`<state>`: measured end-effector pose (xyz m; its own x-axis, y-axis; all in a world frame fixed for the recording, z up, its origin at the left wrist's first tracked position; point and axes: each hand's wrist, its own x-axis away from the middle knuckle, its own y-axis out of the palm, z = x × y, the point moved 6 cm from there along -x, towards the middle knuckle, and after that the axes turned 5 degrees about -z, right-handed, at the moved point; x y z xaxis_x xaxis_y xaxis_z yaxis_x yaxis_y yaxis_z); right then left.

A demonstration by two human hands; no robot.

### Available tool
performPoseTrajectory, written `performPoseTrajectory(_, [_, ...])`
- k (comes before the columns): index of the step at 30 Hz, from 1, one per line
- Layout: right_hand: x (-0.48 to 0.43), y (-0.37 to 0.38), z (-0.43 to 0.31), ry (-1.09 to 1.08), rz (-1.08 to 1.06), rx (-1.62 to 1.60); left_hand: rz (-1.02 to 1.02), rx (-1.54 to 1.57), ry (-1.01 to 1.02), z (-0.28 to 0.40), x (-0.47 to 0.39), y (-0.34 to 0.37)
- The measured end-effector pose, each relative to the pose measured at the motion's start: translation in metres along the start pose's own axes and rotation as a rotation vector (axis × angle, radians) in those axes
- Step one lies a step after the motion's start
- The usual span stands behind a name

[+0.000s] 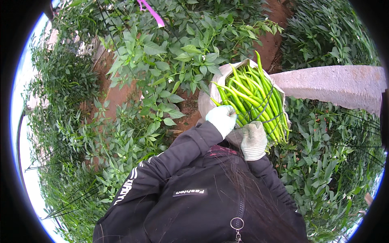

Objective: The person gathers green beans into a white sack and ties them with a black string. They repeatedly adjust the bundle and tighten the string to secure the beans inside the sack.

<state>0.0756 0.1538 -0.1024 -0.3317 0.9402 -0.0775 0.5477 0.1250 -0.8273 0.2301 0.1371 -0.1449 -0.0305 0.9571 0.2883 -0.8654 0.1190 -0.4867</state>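
A whitish woven sack [204,101] bulges with long green chili peppers [253,95], their tips sticking out past its rim. Dark cord [263,110] crosses over the peppers and runs toward both hands at the near edge of the sack. My left hand [221,121], in a pale mint glove, is closed with its fingertips pinched at the cord, against the nearest peppers. Just right of it, my right hand [254,140] in a ribbed whitish glove is also closed at the cord. The cord between the fingers is mostly hidden by the gloves.
A pale concrete post [329,85] reaches in from the right, close to the sack. Leafy pepper plants [164,63] crowd around, with thin strings [349,145] among them. Reddish soil [118,97] shows between rows. A pink ribbon [155,15] hangs at the top.
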Motion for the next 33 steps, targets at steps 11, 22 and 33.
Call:
performPoseTrajectory(11, [-0.007, -0.065, -0.022, -0.087, 0.317, 0.31, 0.027, -0.007, 0.014, 0.001, 0.0, 0.002])
performPoseTrajectory(22, [-0.026, 0.005, -0.006, -0.166, 0.009, 0.268, -0.031, 0.042, -0.022, -0.006, -0.002, 0.002])
performPoseTrajectory(33, [-0.03, 0.01, -0.004, -0.093, -0.129, 0.183, -0.113, -0.011, -0.045, -0.005, -0.006, 0.0])
